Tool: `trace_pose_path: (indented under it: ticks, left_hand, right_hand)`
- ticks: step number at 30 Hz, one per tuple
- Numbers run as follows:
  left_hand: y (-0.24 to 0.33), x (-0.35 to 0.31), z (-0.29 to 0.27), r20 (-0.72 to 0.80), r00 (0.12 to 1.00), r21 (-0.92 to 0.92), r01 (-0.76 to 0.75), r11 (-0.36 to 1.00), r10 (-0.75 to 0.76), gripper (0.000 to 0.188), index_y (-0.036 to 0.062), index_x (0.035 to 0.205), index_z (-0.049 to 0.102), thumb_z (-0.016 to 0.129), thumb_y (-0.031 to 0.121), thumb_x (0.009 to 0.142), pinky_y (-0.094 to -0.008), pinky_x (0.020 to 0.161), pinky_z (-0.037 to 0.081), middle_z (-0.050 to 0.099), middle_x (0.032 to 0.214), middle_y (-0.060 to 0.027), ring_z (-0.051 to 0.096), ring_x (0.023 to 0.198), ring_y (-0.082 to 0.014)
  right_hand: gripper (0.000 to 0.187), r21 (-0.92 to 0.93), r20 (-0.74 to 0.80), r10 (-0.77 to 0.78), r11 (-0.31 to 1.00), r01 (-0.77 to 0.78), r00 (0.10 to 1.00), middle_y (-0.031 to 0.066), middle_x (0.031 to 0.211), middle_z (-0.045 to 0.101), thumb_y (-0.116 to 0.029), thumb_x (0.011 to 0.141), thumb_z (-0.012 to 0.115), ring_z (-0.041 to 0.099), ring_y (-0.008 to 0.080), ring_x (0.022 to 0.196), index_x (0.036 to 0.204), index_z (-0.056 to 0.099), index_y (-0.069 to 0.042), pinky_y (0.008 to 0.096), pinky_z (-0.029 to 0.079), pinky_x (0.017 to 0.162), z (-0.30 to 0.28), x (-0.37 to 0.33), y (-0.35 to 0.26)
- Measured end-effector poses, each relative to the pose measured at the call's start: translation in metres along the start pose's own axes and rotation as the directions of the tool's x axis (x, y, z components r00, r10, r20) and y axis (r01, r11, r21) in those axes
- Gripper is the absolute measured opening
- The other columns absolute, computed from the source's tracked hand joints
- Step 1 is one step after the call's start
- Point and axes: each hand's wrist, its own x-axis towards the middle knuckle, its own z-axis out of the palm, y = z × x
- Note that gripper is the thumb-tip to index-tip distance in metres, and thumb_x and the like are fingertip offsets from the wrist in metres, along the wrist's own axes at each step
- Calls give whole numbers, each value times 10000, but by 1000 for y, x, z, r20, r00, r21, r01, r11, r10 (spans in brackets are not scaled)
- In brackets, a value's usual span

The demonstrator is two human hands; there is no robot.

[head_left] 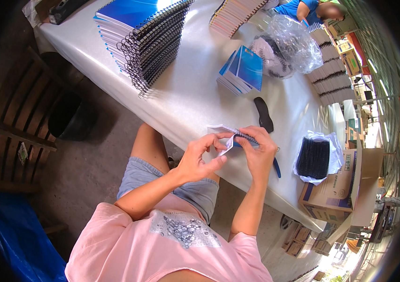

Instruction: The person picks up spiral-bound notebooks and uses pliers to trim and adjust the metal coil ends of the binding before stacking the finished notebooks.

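Over the table's near edge, my right hand (257, 149) grips a small spiral notebook (226, 149) by its coil edge, thumb and fingers closed around it. My left hand (202, 156) is at the notebook's opened white pages, its fingers curled against them and its thumb lower down. Part of the notebook is hidden behind the hands. Just beyond my right hand lies a long black object (263, 114) whose kind I cannot make out. A blue handle (276, 168) of some tool shows to the right of my right wrist.
A tall stack of blue spiral notebooks (136, 47) stands far left on the white-covered table (195, 89). Smaller blue booklets (242, 70), clear plastic wrap (298, 44) and stacked notebooks (331, 75) lie beyond. Black coils (313, 157) sit right, near a cardboard box (329, 195). Another person (303, 9) sits far across.
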Motion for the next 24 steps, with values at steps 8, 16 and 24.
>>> trace_pose_path:
  ticks: [8, 16, 24]
  left_hand:
    - [-19, -7, 10, -11, 1000, -401, -30, 916, 27, 173, 44, 898, 567, 541, 205, 838, -315, 861, 395, 571, 1198, -188, 478, 1099, -151]
    - [-14, 13, -2, 6, 945, -719, 231, 656, -327, 147, 55, 1069, 475, 498, 107, 933, -253, 715, 514, 630, 964, -102, 624, 847, -139]
    - [-22, 25, -1, -228, 926, 296, -229, 927, 301, 191, 18, 962, 601, 679, 11, 788, -262, 548, 539, 673, 870, -94, 655, 682, -137]
  right_hand:
    - [213, 21, 44, 44, 999, -45, 998, 94, 853, 637, 61, 652, 733, 604, 161, 771, 855, 681, 25, 264, 485, 686, -1, 1, -6]
    - [223, 121, -24, 45, 992, -42, 999, 96, 832, 650, 31, 618, 764, 624, 179, 737, 825, 689, -2, 279, 492, 639, 4, -7, 2]
    - [209, 208, 30, 22, 978, -28, 999, 94, 827, 653, 54, 644, 739, 626, 176, 733, 839, 697, -9, 290, 503, 624, 4, -9, 4]
